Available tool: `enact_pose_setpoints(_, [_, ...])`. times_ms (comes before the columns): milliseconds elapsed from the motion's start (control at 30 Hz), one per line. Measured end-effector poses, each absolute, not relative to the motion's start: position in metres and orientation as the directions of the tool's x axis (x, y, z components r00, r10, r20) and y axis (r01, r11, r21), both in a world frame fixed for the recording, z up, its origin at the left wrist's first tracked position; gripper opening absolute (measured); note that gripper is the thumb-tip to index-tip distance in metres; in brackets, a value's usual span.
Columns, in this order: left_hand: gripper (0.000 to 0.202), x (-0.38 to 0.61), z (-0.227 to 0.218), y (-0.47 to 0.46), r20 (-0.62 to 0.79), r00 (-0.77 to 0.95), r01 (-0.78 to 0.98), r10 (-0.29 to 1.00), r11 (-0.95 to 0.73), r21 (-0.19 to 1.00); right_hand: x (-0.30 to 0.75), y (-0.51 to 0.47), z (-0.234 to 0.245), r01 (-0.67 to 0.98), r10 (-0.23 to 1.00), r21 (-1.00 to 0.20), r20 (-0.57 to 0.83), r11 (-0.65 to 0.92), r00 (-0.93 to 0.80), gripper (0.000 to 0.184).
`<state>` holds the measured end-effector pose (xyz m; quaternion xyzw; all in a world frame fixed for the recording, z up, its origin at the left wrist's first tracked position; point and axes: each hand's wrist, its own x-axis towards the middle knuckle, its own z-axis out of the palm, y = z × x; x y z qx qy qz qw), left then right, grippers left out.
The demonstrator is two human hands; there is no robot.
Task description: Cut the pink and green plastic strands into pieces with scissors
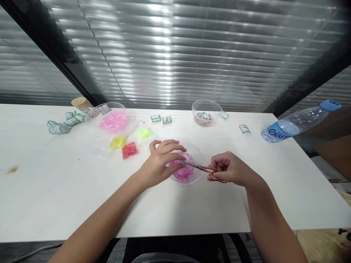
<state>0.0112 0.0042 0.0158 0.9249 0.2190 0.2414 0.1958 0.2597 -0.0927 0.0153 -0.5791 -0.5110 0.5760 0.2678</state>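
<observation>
A clear plastic bowl (197, 174) of pink beads (183, 172) sits on the white table (55, 182) in front of me. My left hand (160, 160) rests over the bowl's left side, fingers curled and pinched on something pink I cannot make out. My right hand (229, 168) grips small copper-coloured scissors (203, 168), whose blades point left over the bowl toward my left fingers.
Small bags of yellow (117, 141), red (129, 149) and green beads (144, 132) lie behind. Farther back stand a clear bowl with pink beads (112, 118), a clear bowl of mixed beads (204, 117) and several small packets. A water bottle (298, 122) lies at the right edge.
</observation>
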Motion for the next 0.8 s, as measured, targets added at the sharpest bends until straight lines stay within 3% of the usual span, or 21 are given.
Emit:
enact_pose_setpoints(367, [0.01, 0.01, 0.016, 0.004, 0.323, 0.811, 0.331, 0.487, -0.838, 0.433, 0.262, -0.093, 0.016, 0.275, 0.878, -0.889, -0.427, -0.365, -0.215, 0.027])
enact_pose_setpoints(633, [0.017, 0.006, 0.018, 0.006, 0.418, 0.764, 0.321, 0.492, -0.851, 0.416, 0.273, -0.096, 0.017, 0.337, 0.91, -0.882, -0.392, -0.329, -0.138, 0.03])
enact_pose_setpoints(800, [0.013, 0.002, 0.031, 0.009, 0.509, 0.647, 0.25, 0.568, -0.788, 0.562, 0.279, -0.097, 0.015, 0.321, 0.923, -0.889, -0.374, -0.328, -0.092, 0.03])
